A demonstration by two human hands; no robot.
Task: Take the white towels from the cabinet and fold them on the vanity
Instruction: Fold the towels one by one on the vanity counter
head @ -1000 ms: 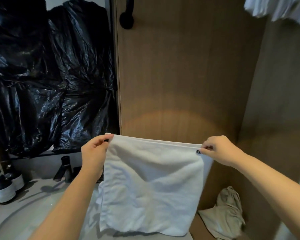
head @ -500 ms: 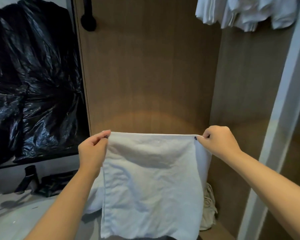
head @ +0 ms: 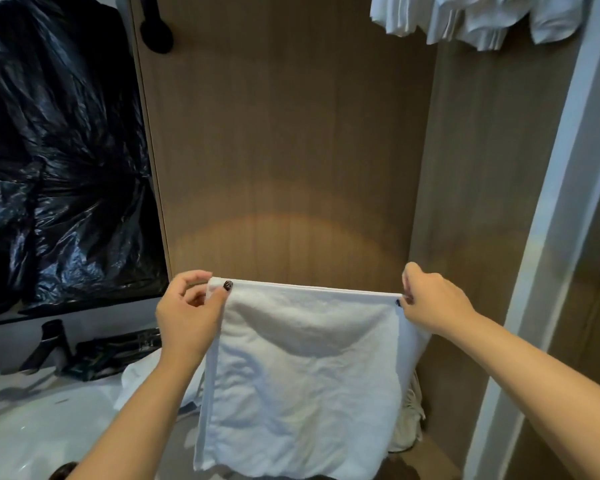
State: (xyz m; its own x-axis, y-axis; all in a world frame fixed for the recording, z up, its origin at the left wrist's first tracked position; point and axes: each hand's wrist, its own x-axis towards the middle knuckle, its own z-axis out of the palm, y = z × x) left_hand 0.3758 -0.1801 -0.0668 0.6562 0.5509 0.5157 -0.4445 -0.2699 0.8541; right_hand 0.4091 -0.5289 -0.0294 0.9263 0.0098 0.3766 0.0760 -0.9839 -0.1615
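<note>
Towel (head: 302, 382) held up w/ both hands, in front of cabinet (head: 291, 150).
Cabinet: wood back panel, more white towels (head: 482, 19) on shelf above towel. Black plastic (head: 56, 161) left of towel; bench (head: 32, 420) below-left, faucet (head: 49, 344) on it. Towel hangs doubled, top edge taut. Left hand (head: 187, 317) pinches its top-left corner, right hand (head: 433, 299) pinches top-right.

No readable text, labels, brand names, numbers or signs anywhere in the frame, no print legible on any surface
</note>
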